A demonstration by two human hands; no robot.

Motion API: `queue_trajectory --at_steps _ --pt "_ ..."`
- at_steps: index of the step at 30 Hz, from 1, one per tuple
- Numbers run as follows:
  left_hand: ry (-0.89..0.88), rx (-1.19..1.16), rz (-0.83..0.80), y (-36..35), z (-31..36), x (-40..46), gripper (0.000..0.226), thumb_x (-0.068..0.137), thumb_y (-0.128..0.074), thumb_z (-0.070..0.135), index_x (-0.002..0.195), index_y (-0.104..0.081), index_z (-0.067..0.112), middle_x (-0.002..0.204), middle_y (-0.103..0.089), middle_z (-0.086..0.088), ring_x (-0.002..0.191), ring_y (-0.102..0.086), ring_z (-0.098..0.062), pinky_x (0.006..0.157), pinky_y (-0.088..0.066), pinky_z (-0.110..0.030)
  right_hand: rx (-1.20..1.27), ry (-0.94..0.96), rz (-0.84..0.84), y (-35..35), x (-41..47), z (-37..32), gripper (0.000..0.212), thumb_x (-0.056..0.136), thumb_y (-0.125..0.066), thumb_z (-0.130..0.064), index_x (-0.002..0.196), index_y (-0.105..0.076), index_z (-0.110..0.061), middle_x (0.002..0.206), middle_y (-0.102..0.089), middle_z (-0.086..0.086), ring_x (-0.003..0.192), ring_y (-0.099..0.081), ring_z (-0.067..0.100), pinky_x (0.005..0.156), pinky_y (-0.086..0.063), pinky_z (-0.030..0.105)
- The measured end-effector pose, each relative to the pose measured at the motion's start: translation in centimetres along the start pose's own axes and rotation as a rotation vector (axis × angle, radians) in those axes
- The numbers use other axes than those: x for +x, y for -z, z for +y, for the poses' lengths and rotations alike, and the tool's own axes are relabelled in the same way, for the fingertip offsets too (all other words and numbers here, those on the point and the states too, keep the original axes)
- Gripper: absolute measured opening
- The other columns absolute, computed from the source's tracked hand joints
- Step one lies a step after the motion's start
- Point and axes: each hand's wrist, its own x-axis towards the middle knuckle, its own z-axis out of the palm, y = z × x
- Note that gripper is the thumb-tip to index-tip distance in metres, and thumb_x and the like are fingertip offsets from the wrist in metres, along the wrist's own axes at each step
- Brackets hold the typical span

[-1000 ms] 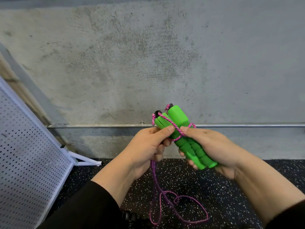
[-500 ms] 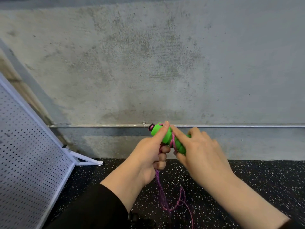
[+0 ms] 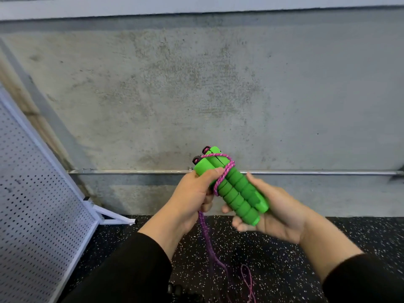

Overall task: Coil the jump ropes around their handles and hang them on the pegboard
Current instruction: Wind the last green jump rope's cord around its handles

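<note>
Two green foam handles (image 3: pixel 235 189) lie side by side, tilted with their black-capped tops up and to the left. A pink-purple rope (image 3: pixel 223 176) is wrapped in a couple of turns round their upper part. My left hand (image 3: pixel 192 197) grips the rope, with its thumb pressing the wrap against the handles. The loose rope (image 3: pixel 206 241) hangs from that hand down to the floor. My right hand (image 3: pixel 275 213) cradles the lower ends of the handles from underneath, fingers curled round them. The white pegboard (image 3: pixel 32 204) leans at the left.
A grey concrete wall (image 3: pixel 196 95) stands straight ahead with a metal pipe (image 3: pixel 317 172) running along its base. The pegboard's white foot (image 3: pixel 113 217) juts onto the black speckled rubber floor (image 3: pixel 273 259). A dark object shows at the bottom edge, between my sleeves.
My right hand has turned back from on top of the handles to underneath them, and the handles have rolled into view again. One more turn of rope lies round them.
</note>
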Motion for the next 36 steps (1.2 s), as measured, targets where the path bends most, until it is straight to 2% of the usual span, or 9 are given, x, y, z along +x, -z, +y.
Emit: queue_trajectory --at_steps 6,11,16,19,23,25,30,33,36 --pt "-0.007 0.081 -0.049 1.4 -0.4 -3.7 0.033 0.081 -0.077 0.043 0.080 -0.055 0.018 0.061 -0.036 -0.002 0.046 -0.025 -0.011 0.043 -0.022 -0.021 0.023 0.098 -0.016 -2.2 -2.2 3.3 0.055 0.096 -0.042 -0.044 0.123 -0.062 -0.001 0.092 -0.059 0.021 0.057 -0.047 0.023 0.045 -0.033 0.024" --pt "0.072 0.126 -0.006 2.2 -1.7 -8.1 0.037 0.088 -0.072 0.048 0.083 -0.057 0.015 0.059 -0.041 0.003 0.044 -0.027 -0.010 0.040 -0.023 -0.020 -0.125 0.270 0.174 -4.9 -4.9 6.4 0.037 0.107 -0.039 -0.034 0.128 -0.062 -0.015 0.089 -0.066 0.022 0.059 -0.050 0.024 0.046 -0.033 0.025" --pt "0.159 0.169 0.014 2.9 -2.3 -12.4 0.044 0.088 -0.069 0.057 0.091 -0.070 0.013 0.062 -0.044 0.006 0.046 -0.027 -0.008 0.043 -0.021 -0.022 -0.425 0.370 0.306 -6.0 -7.4 8.8 0.027 0.108 -0.043 -0.029 0.129 -0.059 -0.024 0.085 -0.072 0.008 0.065 -0.060 0.026 0.049 -0.042 0.030" --pt "0.185 0.120 -0.021 2.4 -1.7 -14.2 0.049 0.093 -0.063 0.059 0.104 -0.072 0.012 0.062 -0.042 0.007 0.046 -0.024 -0.008 0.042 -0.019 -0.021 -0.737 0.415 0.447 -6.8 -8.8 8.9 0.027 0.105 -0.049 -0.033 0.132 -0.054 -0.032 0.097 -0.072 0.000 0.073 -0.066 0.016 0.059 -0.050 0.028" --pt "0.179 0.066 0.004 0.9 -0.8 -15.1 0.062 0.088 -0.064 0.065 0.110 -0.071 0.008 0.062 -0.042 0.006 0.045 -0.024 -0.007 0.039 -0.019 -0.020 -1.045 0.520 0.468 -7.2 -9.2 9.0 0.035 0.097 -0.062 -0.041 0.129 -0.050 -0.044 0.116 -0.063 -0.012 0.095 -0.060 -0.001 0.084 -0.049 0.021" --pt "0.179 0.072 0.032 0.3 -0.6 -14.9 0.060 0.084 -0.066 0.068 0.102 -0.069 0.011 0.062 -0.043 0.006 0.044 -0.026 -0.006 0.039 -0.019 -0.021 -1.186 0.591 0.509 -6.5 -8.5 9.6 0.042 0.091 -0.068 -0.044 0.130 -0.052 -0.041 0.118 -0.060 -0.015 0.105 -0.057 -0.001 0.095 -0.049 0.028" --pt "0.175 0.088 0.191 -0.8 -1.9 -13.9 0.042 0.087 -0.072 0.056 0.085 -0.060 0.015 0.054 -0.041 0.005 0.040 -0.027 -0.008 0.040 -0.019 -0.021 -1.377 0.701 0.612 -6.7 -6.1 11.6 0.058 0.086 -0.074 -0.043 0.139 -0.051 -0.036 0.121 -0.054 -0.011 0.110 -0.052 0.011 0.095 -0.046 0.030" --pt "0.139 0.091 0.285 0.2 -2.4 -12.9 0.029 0.091 -0.072 0.040 0.081 -0.061 0.015 0.048 -0.041 0.006 0.040 -0.029 -0.010 0.041 -0.020 -0.021 -1.205 0.688 0.565 -7.8 -4.7 11.4 0.058 0.083 -0.078 -0.046 0.134 -0.051 -0.042 0.118 -0.053 -0.012 0.106 -0.053 0.006 0.092 -0.046 0.024" --pt "0.114 0.107 0.222 2.3 -2.6 -11.8 0.024 0.093 -0.069 0.035 0.082 -0.060 0.017 0.051 -0.038 0.005 0.041 -0.027 -0.010 0.042 -0.020 -0.021 -0.636 0.532 0.490 -8.7 -4.7 10.0 0.040 0.091 -0.069 -0.046 0.126 -0.053 -0.036 0.116 -0.063 -0.004 0.096 -0.064 0.005 0.077 -0.049 0.012"
